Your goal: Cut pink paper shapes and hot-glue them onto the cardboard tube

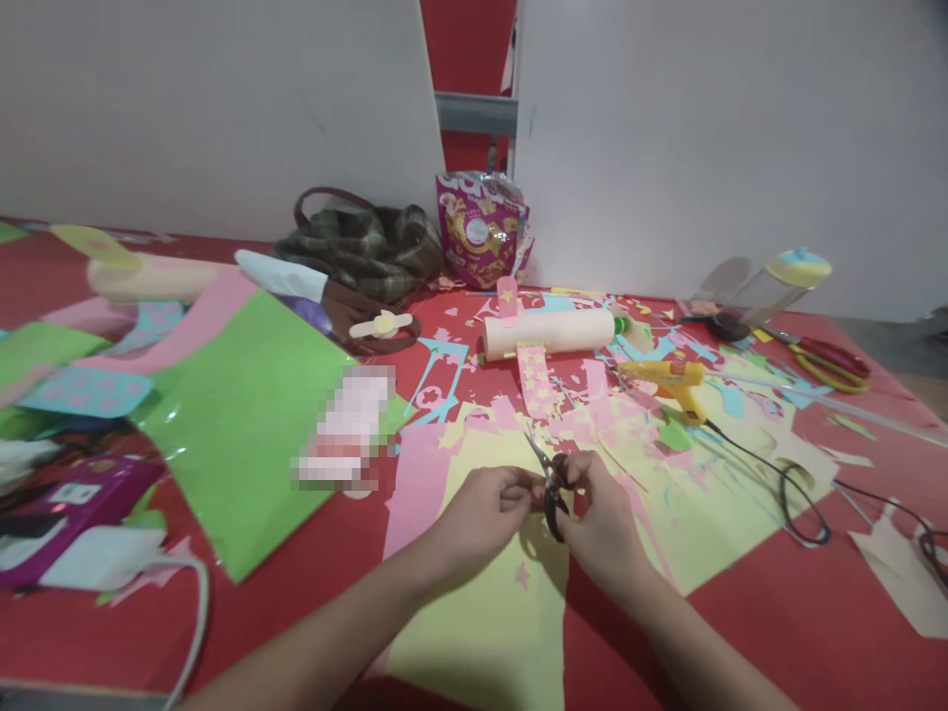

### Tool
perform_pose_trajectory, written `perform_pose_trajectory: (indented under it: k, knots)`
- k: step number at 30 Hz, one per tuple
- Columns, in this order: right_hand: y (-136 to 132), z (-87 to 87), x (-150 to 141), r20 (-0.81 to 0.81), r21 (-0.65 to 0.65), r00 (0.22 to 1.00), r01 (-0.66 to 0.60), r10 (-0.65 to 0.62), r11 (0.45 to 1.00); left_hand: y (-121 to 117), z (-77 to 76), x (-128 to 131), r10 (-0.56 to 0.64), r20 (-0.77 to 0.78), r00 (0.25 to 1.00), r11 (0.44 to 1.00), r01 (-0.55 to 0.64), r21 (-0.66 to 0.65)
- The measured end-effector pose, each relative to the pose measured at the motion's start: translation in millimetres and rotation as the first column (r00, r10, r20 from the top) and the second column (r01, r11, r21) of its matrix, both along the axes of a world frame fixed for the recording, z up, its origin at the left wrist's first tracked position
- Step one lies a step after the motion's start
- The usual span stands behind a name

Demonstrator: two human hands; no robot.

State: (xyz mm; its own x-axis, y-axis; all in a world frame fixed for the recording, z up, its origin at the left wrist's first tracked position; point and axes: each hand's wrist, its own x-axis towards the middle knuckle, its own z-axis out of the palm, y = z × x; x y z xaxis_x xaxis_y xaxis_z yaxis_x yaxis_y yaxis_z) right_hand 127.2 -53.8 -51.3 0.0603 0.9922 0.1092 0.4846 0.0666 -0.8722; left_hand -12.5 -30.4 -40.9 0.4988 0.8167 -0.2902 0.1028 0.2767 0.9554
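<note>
Small dark-handled scissors [554, 512] are gripped in my right hand [605, 523], its fingers at the handle loops and the blades pointing away to the upper left. Beside them, the fingers of my left hand [485, 509] are pinched together close to the blades. Whatever they hold is too small or hidden to make out. Both hands are over a pale yellow sheet [478, 642], on which a small pink paper star [522, 574] lies. Beyond the hands is a cream tube [555, 334] with pink star-patterned strips [534, 380] on it.
A yellow glue gun [677, 380] with a black cord lies right among paper scraps. Farther right are red-and-yellow scissors [829, 363] and a clear bottle [774, 291]. Left lie a green sheet [244, 425] and a purple box [81, 509]. A snack bag [481, 232] stands behind.
</note>
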Motion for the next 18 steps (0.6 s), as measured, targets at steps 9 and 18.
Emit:
perform_pose_trajectory:
  k: [9,18]
  knots:
    - [1.0,0.3,1.1,0.069,-0.023,0.996,-0.062,0.063,0.998,3.0,1.1,-5.3,-0.079,-0.122,0.989,0.997,0.082,0.013]
    - [1.2,2.2,0.4,0.071,-0.028,0.996,-0.05,0.052,0.998,0.7,6.6,-3.9,-0.041,-0.164,0.986,0.998,0.05,0.05]
